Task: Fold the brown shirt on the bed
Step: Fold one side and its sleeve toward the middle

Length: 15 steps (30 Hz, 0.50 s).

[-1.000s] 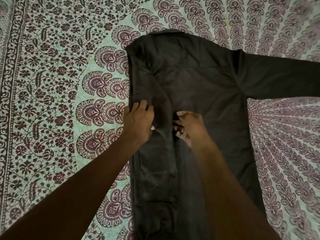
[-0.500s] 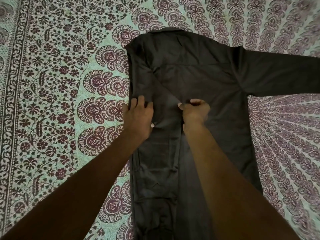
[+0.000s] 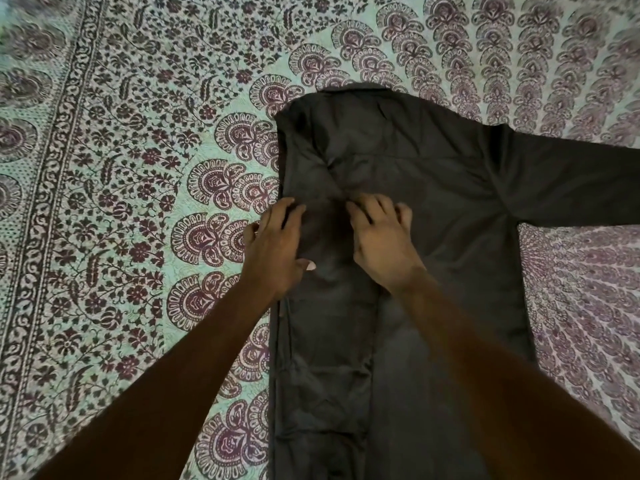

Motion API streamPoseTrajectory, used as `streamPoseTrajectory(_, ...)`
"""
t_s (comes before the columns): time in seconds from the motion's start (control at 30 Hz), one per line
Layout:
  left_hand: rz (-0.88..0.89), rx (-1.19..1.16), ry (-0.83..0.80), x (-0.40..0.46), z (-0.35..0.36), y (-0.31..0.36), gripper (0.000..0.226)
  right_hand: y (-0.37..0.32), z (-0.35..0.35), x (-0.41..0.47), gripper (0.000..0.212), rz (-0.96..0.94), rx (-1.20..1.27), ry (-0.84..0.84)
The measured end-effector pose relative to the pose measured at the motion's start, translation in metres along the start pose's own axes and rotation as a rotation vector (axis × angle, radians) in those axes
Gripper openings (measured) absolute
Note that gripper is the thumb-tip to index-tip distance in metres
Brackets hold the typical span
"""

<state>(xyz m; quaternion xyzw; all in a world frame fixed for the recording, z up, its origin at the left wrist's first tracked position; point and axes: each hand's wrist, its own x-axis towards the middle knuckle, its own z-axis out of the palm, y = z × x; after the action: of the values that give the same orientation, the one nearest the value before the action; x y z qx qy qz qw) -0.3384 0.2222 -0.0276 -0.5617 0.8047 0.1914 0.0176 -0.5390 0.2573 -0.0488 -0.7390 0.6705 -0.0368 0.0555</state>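
**Smoothing a half-folded brown shirt on a patterned bed**

Pressing down on dark cloth, two bare hands work near the middle of the view from the head camera. Going from left to right: the bed (image 3: 114,209) is covered in a mint-green spread printed with maroon flowers and fan shapes. Next comes the left hand (image 3: 277,251), lying palm down on the left border of the brown shirt (image 3: 433,188), fingers (image 3: 289,211) straight and slightly apart, thumb stretched out toward the shirt's centre. Under it runs the folded sleeve (image 3: 329,341), a long strip laid down the shirt's left side toward the hem. Just beside it, the right hand (image 3: 382,247) rests on the shirt's chest, its fingers (image 3: 372,207) spread and bent at the knuckles, tips touching the cloth where a crease meets the strip's upper end. Whether those tips pinch any cloth cannot be told. Farther right, the other sleeve (image 3: 571,181) lies stretched out flat toward the frame's right border, not yet folded.

Risks, as a judgement: if either hand lifts early, the light cloth could spring back and the strip could slide out of line. Dragging the fingertips sideways could bunch the fabric into wrinkles near the shoulder. Pulling the outstretched sleeve across later could tug the whole shirt askew on the smooth spread.
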Motion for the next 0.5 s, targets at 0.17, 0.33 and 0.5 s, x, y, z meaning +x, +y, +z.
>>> streamPoseTrajectory(0.17,-0.022,-0.032,-0.044,0.005,0.003,-0.008,0.107,0.004,-0.01,0.064,0.085,-0.464,-0.124,-0.234)
streamPoseTrajectory(0.33,-0.013,-0.029,-0.096,0.007,0.005,-0.013,0.104,0.023,-0.009,0.119,0.072,-0.376,-0.23,-0.178)
streamPoseTrajectory(0.5,-0.035,-0.016,-0.123,0.009,0.006,-0.014,0.115,0.004,-0.005,0.141,0.05,-0.607,-0.264,0.024)
